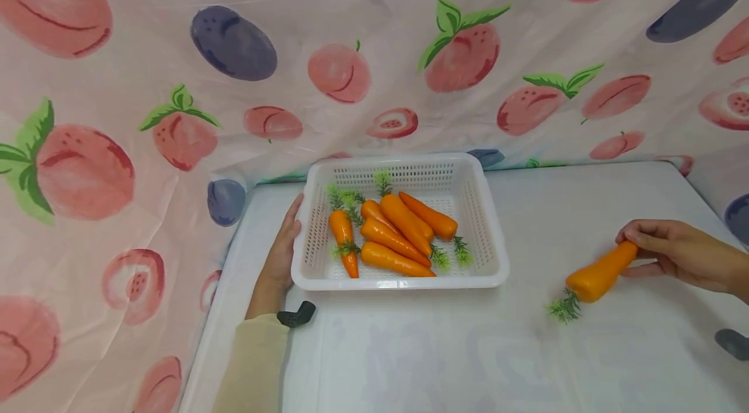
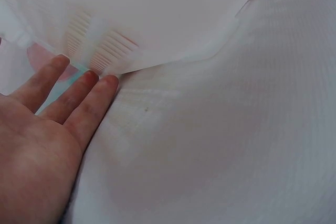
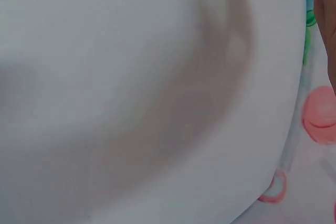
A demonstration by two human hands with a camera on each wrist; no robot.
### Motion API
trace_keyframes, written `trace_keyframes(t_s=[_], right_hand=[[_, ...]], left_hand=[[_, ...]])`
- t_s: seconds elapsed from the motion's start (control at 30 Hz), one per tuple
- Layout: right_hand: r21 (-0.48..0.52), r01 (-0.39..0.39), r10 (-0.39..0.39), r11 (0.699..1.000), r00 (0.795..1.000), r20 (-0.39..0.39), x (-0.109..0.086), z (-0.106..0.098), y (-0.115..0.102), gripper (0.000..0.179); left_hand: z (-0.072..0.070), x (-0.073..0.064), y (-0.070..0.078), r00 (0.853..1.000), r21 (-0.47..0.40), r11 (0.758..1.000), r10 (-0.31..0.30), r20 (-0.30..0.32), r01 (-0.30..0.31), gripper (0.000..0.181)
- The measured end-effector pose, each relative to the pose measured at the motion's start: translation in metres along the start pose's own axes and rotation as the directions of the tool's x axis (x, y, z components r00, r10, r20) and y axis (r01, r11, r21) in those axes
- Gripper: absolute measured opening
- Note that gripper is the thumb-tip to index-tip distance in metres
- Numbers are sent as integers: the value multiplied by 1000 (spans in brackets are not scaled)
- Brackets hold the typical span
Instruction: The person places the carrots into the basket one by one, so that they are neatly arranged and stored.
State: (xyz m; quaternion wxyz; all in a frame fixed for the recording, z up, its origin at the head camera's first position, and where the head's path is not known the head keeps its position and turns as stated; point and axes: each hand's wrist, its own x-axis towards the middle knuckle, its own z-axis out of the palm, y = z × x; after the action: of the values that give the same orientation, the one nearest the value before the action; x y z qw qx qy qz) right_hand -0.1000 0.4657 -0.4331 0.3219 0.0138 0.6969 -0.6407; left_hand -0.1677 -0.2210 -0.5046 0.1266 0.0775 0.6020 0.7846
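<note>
In the head view my right hand [image 1: 673, 253] pinches a carrot [image 1: 599, 275] by its narrow tip over the right part of the table. The carrot's thick end and green leafy top point down and to the left. My left hand [image 1: 283, 247] lies along the left wall of a white plastic basket [image 1: 494, 276]. Seen from the left wrist, straight fingers [image 2: 89, 114] reach the basket's slotted side. Several glossy orange carrots [image 1: 389, 260] with green tops lie inside the basket. The right wrist view catches only a sliver of the hand [image 3: 328, 24] at its edge.
A white cloth-covered table [image 1: 445, 348] carries the basket toward its back edge. Behind and to the left hangs a pink curtain [image 1: 363, 16] printed with peaches. Dark wrist straps [image 1: 296, 314] show on both arms.
</note>
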Motion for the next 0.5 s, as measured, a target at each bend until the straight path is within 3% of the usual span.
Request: trace_keyframes(t_s=[0.2, 0.4, 0.5], right_hand=[[2, 134, -133, 991, 989, -71, 6, 5, -14, 28], [52, 156, -145, 986, 973, -179, 15, 10, -30, 24], [62, 164, -150, 985, 972, -181, 20, 11, -38, 25]], left_hand=[[0, 0, 0, 1000, -5, 1000, -10, -13, 10, 61], [0, 0, 0, 1000, -23, 1000, -8, -9, 8, 61], [0, -1, 1, 1000, -19, 1000, -9, -9, 9, 61]])
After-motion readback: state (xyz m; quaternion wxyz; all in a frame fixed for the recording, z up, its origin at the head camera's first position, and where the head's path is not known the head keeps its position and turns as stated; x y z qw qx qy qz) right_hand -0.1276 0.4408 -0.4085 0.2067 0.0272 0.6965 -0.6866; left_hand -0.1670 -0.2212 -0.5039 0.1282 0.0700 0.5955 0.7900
